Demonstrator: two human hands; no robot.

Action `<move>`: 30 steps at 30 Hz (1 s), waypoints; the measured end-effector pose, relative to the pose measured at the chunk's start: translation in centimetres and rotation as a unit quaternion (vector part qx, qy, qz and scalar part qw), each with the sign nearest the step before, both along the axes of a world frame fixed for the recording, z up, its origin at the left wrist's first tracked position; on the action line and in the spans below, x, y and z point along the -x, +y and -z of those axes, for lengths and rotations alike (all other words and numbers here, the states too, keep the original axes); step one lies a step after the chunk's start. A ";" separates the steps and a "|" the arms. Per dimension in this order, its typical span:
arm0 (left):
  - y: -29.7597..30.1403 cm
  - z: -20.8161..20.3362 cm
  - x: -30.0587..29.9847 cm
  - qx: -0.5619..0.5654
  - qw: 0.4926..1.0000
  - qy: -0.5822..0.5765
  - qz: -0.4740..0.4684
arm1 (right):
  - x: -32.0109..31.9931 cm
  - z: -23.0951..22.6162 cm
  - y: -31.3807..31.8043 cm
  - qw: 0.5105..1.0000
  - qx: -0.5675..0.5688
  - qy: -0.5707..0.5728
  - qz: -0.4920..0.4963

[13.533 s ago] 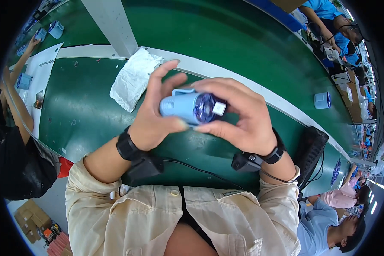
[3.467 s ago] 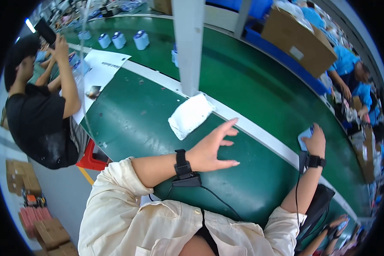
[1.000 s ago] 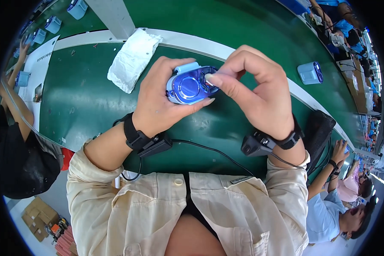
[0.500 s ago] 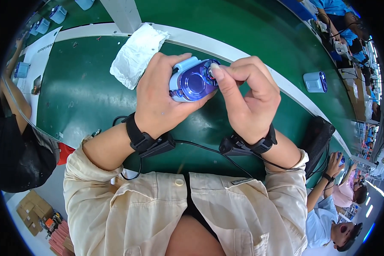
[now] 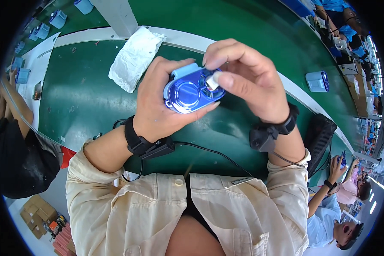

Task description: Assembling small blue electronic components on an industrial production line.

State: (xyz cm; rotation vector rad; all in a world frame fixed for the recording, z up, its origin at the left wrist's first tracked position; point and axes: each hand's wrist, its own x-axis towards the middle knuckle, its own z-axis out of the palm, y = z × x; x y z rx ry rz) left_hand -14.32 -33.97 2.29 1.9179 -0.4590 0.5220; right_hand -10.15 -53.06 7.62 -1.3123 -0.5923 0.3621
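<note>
So the light-blue device (image 5: 187, 93) is a bit above the middle of the frame, up off the bench, glossy dark-blue end turned toward the camera. The left hand (image 5: 155, 96) is wrapped round its body, fingers along the upper side and thumb along the lower, so that's a solid clamp. The right hand (image 5: 254, 83) comes in from the right, thumb tip against a small white piece (image 5: 212, 83) at the device's right end. Index fingertip sits just above, near the dark-blue rim; can't tell if the piece is really pinched or just touched by the thumb.

Both wrists have black straps, and a black cable (image 5: 205, 148) runs across the green bench (image 5: 85, 94) below the hands. A crumpled white packet (image 5: 136, 57) lies upper left of the hands, right by the white post (image 5: 115, 17).

Elsewhere: 1 similar blue unit (image 5: 317, 81) stands on the green surface at right, and several more sit at upper left. Black mesh-looking object (image 5: 320, 134) right of the right forearm, cardboard boxes (image 5: 38, 213) lower left, 1 person in a light-blue shirt (image 5: 324, 224) lower right.
</note>
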 end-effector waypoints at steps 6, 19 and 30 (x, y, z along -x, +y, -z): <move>0.1 -0.5 0.0 0.003 0.999 -0.012 0.049 | -1.3 -2.5 -2.1 0.919 0.165 -0.357 -0.010; 0.1 -0.6 -0.1 -0.021 0.997 -0.043 0.053 | -0.4 -3.5 -2.0 0.845 0.233 -0.481 0.022; 0.8 -0.7 0.1 -0.084 0.991 -0.028 0.102 | 0.7 -4.1 -2.2 0.779 0.263 -0.568 0.042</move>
